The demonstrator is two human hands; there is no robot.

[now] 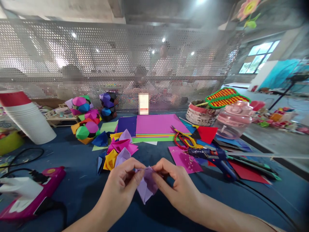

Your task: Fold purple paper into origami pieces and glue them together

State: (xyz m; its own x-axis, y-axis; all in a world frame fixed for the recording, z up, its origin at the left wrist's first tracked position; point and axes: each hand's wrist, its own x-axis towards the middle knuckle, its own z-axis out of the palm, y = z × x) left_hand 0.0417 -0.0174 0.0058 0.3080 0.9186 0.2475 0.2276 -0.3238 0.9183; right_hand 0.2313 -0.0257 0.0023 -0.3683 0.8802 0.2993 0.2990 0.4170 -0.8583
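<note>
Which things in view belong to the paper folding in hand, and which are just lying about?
Likely belonging:
lilac folded paper, held between left hand and right hand
folded pieces beyond
sheet stack

Possibly belonging:
scissors
glue gun

Probably lying about:
cup stack
pink bottle

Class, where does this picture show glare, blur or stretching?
Head view: glare at the white ceiling light; head view: background behind the grey perforated screen looks blurred; head view: red-topped white cup stack leans, probably lens stretching; head view: pale purple folded paper looks clearer.
</note>
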